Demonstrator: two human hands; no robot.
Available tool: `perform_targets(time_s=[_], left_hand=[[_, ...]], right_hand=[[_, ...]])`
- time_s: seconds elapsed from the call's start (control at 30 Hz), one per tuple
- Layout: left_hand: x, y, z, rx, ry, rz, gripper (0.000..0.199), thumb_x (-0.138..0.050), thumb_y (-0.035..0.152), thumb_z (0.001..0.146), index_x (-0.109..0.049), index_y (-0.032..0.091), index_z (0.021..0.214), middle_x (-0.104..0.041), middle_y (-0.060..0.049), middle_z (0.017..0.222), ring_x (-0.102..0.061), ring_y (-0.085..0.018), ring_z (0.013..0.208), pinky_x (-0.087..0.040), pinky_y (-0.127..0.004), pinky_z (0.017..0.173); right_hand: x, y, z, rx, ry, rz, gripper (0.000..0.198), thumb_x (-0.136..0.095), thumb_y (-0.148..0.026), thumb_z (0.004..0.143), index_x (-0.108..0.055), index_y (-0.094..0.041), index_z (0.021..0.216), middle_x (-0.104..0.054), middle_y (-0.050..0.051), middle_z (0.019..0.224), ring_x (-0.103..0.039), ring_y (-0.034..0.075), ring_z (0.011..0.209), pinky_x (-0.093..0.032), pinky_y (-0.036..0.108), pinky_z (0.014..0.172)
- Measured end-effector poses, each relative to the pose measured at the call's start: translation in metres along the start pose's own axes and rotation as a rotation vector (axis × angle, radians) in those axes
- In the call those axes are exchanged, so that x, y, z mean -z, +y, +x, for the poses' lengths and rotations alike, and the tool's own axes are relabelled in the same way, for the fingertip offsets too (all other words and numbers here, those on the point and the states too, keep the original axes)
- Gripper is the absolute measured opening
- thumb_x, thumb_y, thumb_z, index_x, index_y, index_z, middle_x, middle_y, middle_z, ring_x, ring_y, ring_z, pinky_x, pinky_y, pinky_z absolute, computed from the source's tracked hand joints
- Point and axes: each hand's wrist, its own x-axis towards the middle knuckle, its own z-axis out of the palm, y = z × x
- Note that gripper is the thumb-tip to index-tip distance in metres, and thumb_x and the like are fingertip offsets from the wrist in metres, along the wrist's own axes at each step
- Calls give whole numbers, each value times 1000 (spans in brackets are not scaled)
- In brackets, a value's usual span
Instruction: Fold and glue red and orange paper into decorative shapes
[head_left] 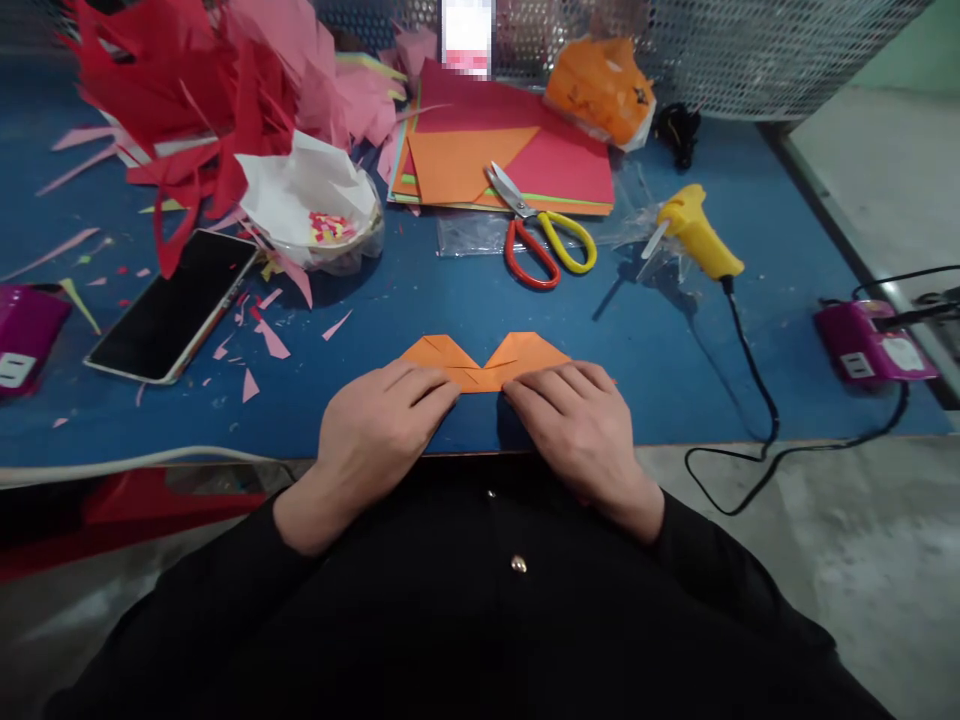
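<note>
A folded piece of orange paper (pixel 484 376) lies on the blue table near its front edge. Two angled flaps rise on its far side with a V-shaped notch between them, and creases run across it. My left hand (pixel 384 418) grips its left end, fingers together and bent over the paper. On the right end, my right hand (pixel 581 425) holds it the same way. Both thumbs and the paper's outer ends are mostly hidden under the hands. Beyond the paper lie scissors (pixel 534 222) with one red and one yellow handle, blades partly apart.
Coloured paper sheets (pixel 517 150) are stacked behind the scissors. A yellow glue gun (pixel 697 232) stands at right, its cord reaching a purple power strip (pixel 874 345). At left are a phone (pixel 176 305), a bowl of paper bits (pixel 322 215) and red paper scraps (pixel 180 90).
</note>
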Motion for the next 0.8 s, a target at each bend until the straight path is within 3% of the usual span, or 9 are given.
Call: perform_targets(time_s=[0.2, 0.5, 0.8], left_hand=[[-3, -2, 5, -38, 6, -24, 15, -57, 15, 96, -72, 18, 94, -77, -3, 90, -67, -19, 76, -49, -32, 62], [-4, -1, 12, -38, 3, -42, 15, -58, 16, 95, -72, 13, 90, -75, -7, 85, -66, -22, 76, -51, -34, 66], [-5, 1, 9, 43, -8, -65, 18, -54, 21, 100, -70, 19, 90, -75, -3, 88, -65, -21, 78, -48, -32, 65]], right_hand=[[-4, -2, 9, 28, 28, -1, 21, -52, -9, 98, -71, -17, 93, -74, 2, 83, -57, 17, 77, -39, 33, 81], [-8, -5, 14, -148, -29, 120, 18, -55, -21, 100, -70, -20, 90, -73, 2, 87, -58, 18, 83, -38, 33, 82], [-8, -5, 19, -228, -61, 237, 24, -51, -17, 101, -68, -21, 84, -71, 0, 83, -59, 16, 82, -36, 34, 87]])
